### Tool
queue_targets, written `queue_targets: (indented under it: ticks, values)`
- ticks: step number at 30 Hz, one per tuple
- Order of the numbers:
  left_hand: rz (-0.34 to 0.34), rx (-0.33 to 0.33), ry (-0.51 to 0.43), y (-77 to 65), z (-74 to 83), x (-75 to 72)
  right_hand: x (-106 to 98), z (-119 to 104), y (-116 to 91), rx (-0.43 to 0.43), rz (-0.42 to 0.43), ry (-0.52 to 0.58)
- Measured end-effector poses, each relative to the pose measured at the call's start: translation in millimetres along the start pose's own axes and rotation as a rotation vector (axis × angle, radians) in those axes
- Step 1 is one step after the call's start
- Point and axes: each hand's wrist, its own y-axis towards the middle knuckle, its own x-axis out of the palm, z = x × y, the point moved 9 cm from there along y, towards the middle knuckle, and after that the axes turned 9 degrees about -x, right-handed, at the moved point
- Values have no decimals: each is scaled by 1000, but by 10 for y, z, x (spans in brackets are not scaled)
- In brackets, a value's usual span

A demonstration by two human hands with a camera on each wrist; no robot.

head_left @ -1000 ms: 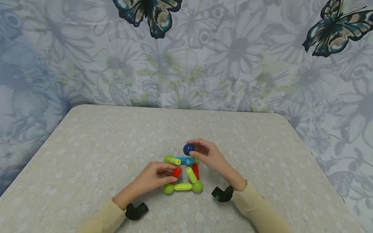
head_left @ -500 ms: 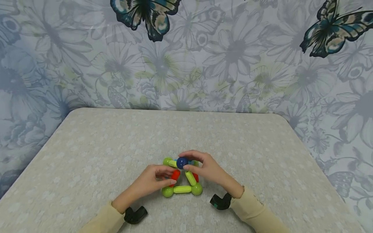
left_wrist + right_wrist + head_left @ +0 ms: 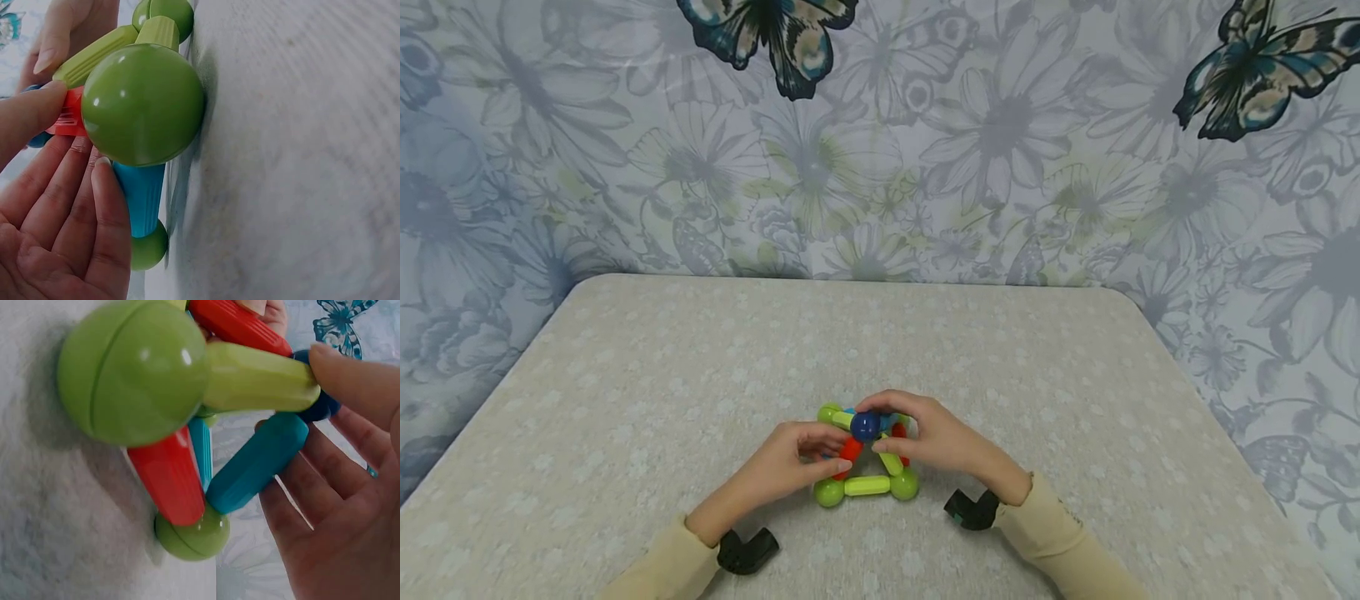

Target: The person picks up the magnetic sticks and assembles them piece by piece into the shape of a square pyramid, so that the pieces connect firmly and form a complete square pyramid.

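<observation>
A frame of green balls point(image 3: 829, 492) and coloured rods, like a magnetic building set, rests on the table. Slanted rods rise from its corners toward a dark blue ball point(image 3: 865, 426) at the top. My left hand point(image 3: 797, 458) pinches the slanted red rod point(image 3: 72, 112) between thumb and fingers. The right hand point(image 3: 932, 433) holds the dark blue ball at the rods' upper ends. In the right wrist view its thumb lies by the tip of the yellow-green rod point(image 3: 259, 378), and its fingers reach behind the light blue rod point(image 3: 259, 462). Some contacts are hidden.
A pale patterned cloth covers the table point(image 3: 715, 358). Behind it hangs a floral backdrop point(image 3: 1000, 167) with printed butterflies. Black wrist devices point(image 3: 747, 552) sit at both wrists, close above the tabletop.
My right hand has brought the dark blue ball down and left onto the top of the slanted rods. Its thumb has since slid lower, toward the yellow-green rod. The left hand stays nearly still.
</observation>
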Motion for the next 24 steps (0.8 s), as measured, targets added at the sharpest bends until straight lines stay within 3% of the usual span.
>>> queue_targets:
  ticks: [8,15,21,24]
  values:
    - [5,-2,33,-5,26,4,12,8,-11,-16,-32,-2]
    - [20,5,35,-20,66,-19,-46,166,-85,22,-65,130]
    - [158,80,37,-22,200,-112,-103,293,-109,-3,-21,-93]
    - [191,134,88,-4,281,-91,-107,331,-104,2,25,-148]
